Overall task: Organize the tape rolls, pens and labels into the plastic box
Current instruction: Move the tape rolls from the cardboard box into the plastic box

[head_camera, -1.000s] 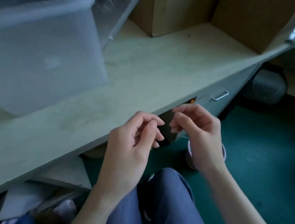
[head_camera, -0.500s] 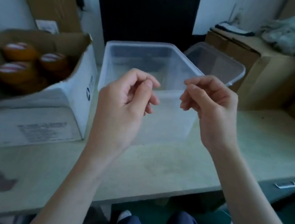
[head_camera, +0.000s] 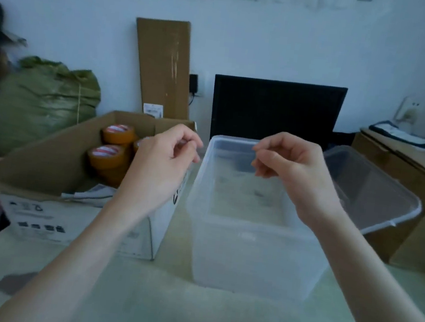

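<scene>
My left hand (head_camera: 160, 165) and right hand (head_camera: 292, 170) hover loosely curled and empty at mid-frame, the left nearer the tape rolls (head_camera: 112, 149) in the carton (head_camera: 46, 168) just left of it, the box (head_camera: 249, 244) beneath my right.

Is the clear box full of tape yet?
Not yet. The clear box looks empty. The tape rolls sit in the cardboard box. The left hand and right hand hover with fingers curled, holding nothing visible. No pens or labels can be made out. Everything remains to move.
</scene>
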A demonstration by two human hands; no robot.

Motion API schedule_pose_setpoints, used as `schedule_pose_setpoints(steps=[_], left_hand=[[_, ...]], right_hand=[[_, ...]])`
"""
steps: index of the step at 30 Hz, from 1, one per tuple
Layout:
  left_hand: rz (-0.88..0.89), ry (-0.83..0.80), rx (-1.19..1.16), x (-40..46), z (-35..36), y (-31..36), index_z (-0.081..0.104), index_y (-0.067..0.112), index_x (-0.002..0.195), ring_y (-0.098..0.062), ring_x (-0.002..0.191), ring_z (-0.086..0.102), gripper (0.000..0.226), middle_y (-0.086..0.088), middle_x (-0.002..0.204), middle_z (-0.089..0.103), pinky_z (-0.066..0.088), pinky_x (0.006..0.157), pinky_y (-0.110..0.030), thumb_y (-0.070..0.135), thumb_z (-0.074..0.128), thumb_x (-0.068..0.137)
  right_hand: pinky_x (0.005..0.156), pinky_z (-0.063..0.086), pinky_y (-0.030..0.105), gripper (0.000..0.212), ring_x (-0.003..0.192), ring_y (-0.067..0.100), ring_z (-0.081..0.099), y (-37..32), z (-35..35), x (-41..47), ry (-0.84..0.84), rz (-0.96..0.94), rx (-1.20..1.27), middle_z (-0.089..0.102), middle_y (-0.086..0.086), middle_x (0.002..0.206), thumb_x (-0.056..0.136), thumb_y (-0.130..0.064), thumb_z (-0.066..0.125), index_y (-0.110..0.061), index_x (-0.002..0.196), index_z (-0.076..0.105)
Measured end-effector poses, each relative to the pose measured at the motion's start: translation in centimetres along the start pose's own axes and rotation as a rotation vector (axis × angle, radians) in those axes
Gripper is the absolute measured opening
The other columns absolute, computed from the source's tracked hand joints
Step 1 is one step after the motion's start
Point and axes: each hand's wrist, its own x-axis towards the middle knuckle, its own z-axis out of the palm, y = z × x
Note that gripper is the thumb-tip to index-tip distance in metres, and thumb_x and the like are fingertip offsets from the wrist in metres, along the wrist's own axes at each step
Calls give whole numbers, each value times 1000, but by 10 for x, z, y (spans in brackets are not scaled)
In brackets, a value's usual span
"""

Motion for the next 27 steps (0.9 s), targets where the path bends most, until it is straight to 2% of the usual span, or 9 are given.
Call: schedule_pose_setpoints(steps=[3, 6, 8, 11, 14, 18, 21, 25, 27], left_hand=[[-18, -3, 22, 23, -5, -6, 63, 26, 87, 1, 67, 61, 20, 13, 75, 66, 44, 57, -10, 16, 49, 97], [-70, -38, 21, 52, -1, -17, 64, 23, 88, 6, 62, 59, 21, 10, 77, 67, 42, 55, -5, 14, 47, 98], [-102, -68, 27, 72, 2, -27, 63, 22, 87, 3, 60, 59, 23, 6, 77, 68, 43, 55, -9, 12, 46, 98], [-150, -86, 85, 100, -2, -47, 63, 20, 89, -8, 67, 61, 22, 4, 80, 67, 50, 64, -21, 13, 44, 98], [-193, -57, 175, 123, -17, -77, 63, 15, 98, -11, 74, 61, 21, 0, 87, 67, 49, 66, -21, 15, 43, 99], [-223, -69, 318, 141, -33, -123, 63, 14, 97, -16, 81, 62, 20, -3, 89, 66, 53, 82, -34, 18, 44, 99], [-182, -60, 422, 155, -46, -157, 62, 17, 94, -20, 83, 63, 17, -1, 87, 65, 54, 82, -44, 18, 45, 98], [-176, -71, 558, 173, -61, -197, 60, 19, 101, -19, 93, 60, 12, -4, 103, 63, 53, 83, -39, 17, 49, 96], [-228, -129, 671, 178, -63, -224, 59, 18, 110, -21, 103, 56, 18, -6, 116, 59, 50, 88, -39, 22, 51, 96]], right_hand=[[58, 47, 25, 22, 53, 11, 56, 4, 4, 15, -24, 21, -15, 64, 1, 59, 86, 9, 55, -9, 77, 64], [60, 48, 26, 21, 54, 12, 56, 10, 10, 27, -21, 29, -39, 63, 3, 60, 87, 7, 55, -9, 77, 64], [61, 49, 27, 22, 53, 12, 57, 16, 16, 36, -26, 29, -60, 63, 3, 60, 87, 6, 56, -11, 76, 64], [60, 49, 25, 22, 54, 10, 57, 26, 29, 50, -58, 37, -113, 63, -3, 57, 88, 4, 56, -13, 76, 64], [60, 49, 23, 24, 54, 5, 58, 36, 49, 70, -68, 21, -160, 64, -7, 56, 88, 2, 57, -17, 75, 64], [67, 56, 29, 20, 59, 10, 62, 39, 76, 97, -110, 14, -200, 67, 0, 63, 88, 0, 57, -15, 78, 65], [64, 53, 25, 17, 61, 11, 62, 40, 93, 120, -172, -13, -243, 66, 4, 67, 89, -1, 56, -13, 80, 65], [62, 52, 19, 15, 63, 10, 62, 51, 114, 140, -220, -9, -311, 66, 3, 70, 89, -1, 56, -12, 84, 65], [67, 54, 22, 15, 70, 13, 65, 60, 127, 149, -261, 4, -347, 67, 5, 76, 90, -3, 56, -13, 85, 65]])
